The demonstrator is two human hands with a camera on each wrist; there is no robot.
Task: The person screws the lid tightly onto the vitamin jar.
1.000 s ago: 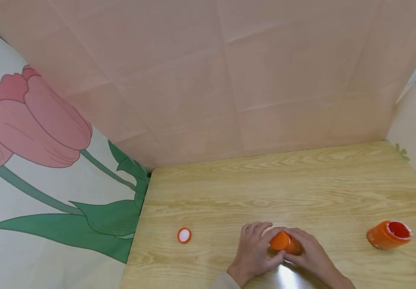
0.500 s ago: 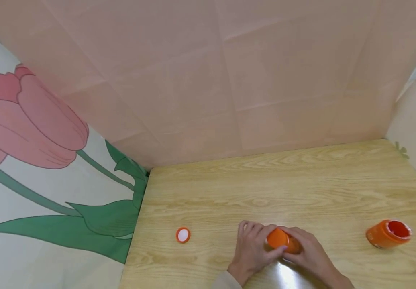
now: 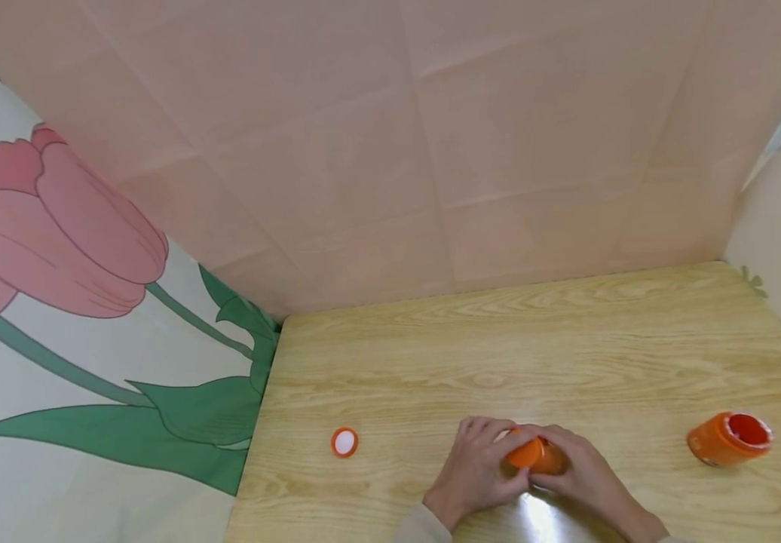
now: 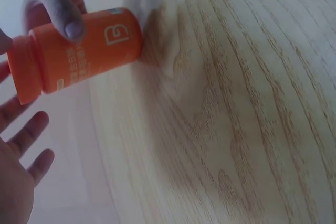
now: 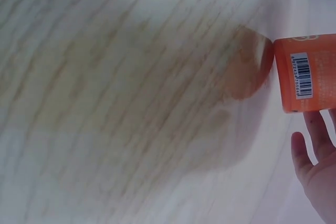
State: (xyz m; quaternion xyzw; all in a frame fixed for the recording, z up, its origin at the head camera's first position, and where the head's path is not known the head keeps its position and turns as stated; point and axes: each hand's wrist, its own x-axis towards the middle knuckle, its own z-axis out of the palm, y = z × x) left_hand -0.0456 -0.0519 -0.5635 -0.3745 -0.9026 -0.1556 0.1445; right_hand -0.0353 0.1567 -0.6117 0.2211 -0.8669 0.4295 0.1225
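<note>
An orange bottle (image 4: 89,48) with white print leans at a slant between my hands, close over the table. My right hand (image 3: 587,475) grips its body, thumb across the printed side. Its orange cap (image 3: 525,455) is on the neck, and my left hand (image 3: 475,467) holds it between thumb and forefinger. The left hand's other fingers (image 4: 29,135) spread loosely beside the cap in the left wrist view. A barcode label (image 5: 301,75) shows near the bottle's base in the right wrist view, where most of the right hand is cut off.
A loose orange cap (image 3: 344,442) with a white inside lies on the wood-grain table (image 3: 404,362) at the left. At the right stands an open orange bottle (image 3: 719,443) with no cap. A pink cloth wall (image 3: 336,151) rises behind the table.
The left thumb and fingers have shifted on the cap: the thumb moved up across it, then back down. The bottle tips slightly, while the right hand stays nearly in place.
</note>
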